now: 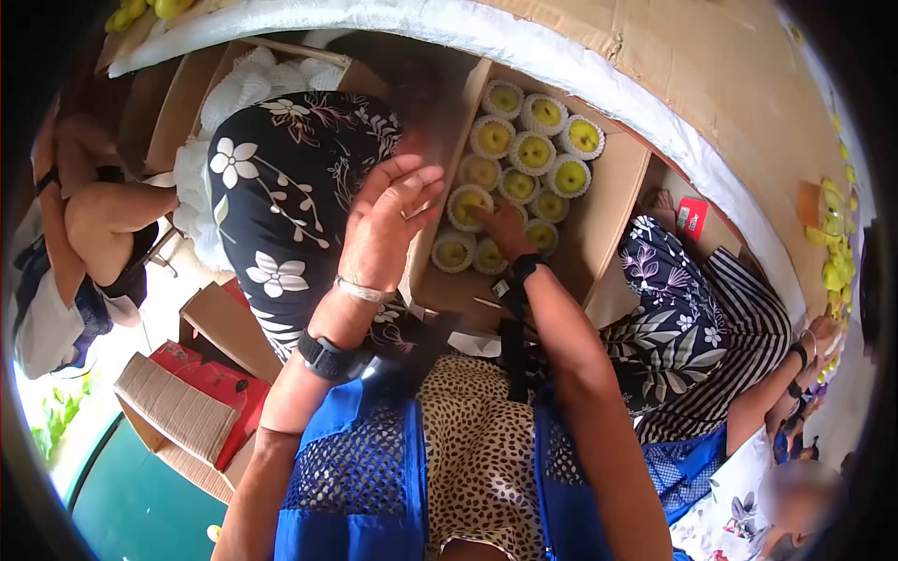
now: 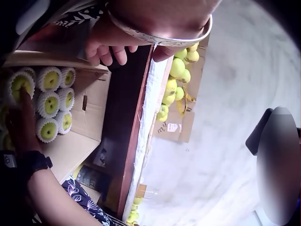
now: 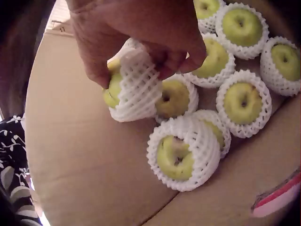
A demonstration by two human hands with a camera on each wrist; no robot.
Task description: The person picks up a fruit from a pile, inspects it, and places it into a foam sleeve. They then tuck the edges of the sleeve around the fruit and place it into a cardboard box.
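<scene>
One net-wrapped pear (image 3: 129, 87) gripped by right hand (image 3: 136, 35) fingers, low in the cardboard box (image 3: 84, 165) beside other netted pears (image 3: 183, 150). Left hand (image 1: 388, 220) raised above the box edge, fingers loosely straight, holding nothing.

Hidden and cut off

My right hand (image 3: 141, 37) covers the top of the pear (image 3: 129, 87) I grip; the frame's top edge crops my wrist, and a blur hides a face.

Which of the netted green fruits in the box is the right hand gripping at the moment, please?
The right hand grips the tilted fruit at the left edge of the cluster, lifted in its white foam net. The other fruits sit untouched, stem-end up, in the cardboard box.
</scene>
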